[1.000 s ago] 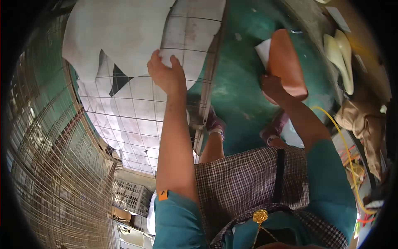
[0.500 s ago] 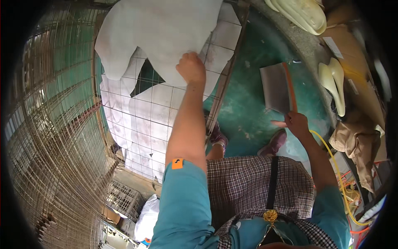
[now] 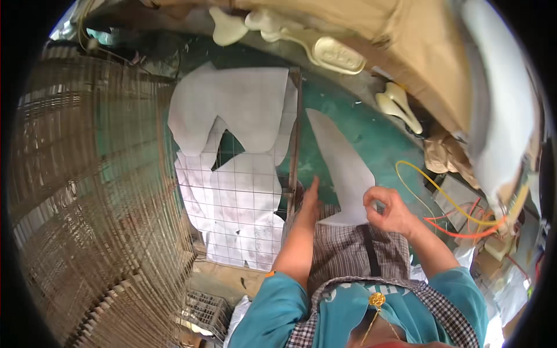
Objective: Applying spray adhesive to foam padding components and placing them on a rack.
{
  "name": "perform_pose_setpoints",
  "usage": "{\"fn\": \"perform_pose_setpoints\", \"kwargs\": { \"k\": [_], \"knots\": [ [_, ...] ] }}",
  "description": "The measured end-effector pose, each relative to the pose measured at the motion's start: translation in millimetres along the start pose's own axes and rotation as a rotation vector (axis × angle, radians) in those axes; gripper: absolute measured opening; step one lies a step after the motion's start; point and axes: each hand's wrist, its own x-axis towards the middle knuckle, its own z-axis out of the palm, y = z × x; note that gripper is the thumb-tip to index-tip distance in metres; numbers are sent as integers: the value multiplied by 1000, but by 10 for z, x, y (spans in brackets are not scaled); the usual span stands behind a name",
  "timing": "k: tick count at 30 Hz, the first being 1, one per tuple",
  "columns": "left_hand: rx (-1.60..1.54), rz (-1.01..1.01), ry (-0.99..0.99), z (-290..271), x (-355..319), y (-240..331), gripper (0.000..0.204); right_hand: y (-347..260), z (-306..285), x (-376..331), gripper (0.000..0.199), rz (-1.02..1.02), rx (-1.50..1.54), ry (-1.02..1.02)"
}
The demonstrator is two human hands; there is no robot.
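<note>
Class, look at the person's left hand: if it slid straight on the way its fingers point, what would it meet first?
Probably the long white cut sheet on the green floor; the left hand points up the picture beside its left edge, so depth and exact line stay uncertain.

I see both forearms entering from the lower edge, teal sleeves covering the upper arms. Left hand (image 3: 309,200) extended forward, fingers straight and together, palm turned down — flat, nothing gripped. Right hand (image 3: 387,210) raised beside it, wrist bent, fingers curled inward — thumb and forefinger pinched together. The two hands are near each other, not touching.
</note>
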Motion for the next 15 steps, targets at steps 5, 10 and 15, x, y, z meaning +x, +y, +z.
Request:
{"fn": "perform_pose_setpoints", "kwargs": {
  "k": [5,10,15],
  "knots": [
    [-430,-213,-259,236,-1099,692,79,-1285,-549,-620,18,-136,165,105],
    [-327,95,-572,285,-2055,1481,48,-2016,-965,-1057,24,-244,295,276],
    [-273,403,-592,1213,-3145,2394,45,-1963,-1942,-1218,27,-364,660,644]
  ]
}}
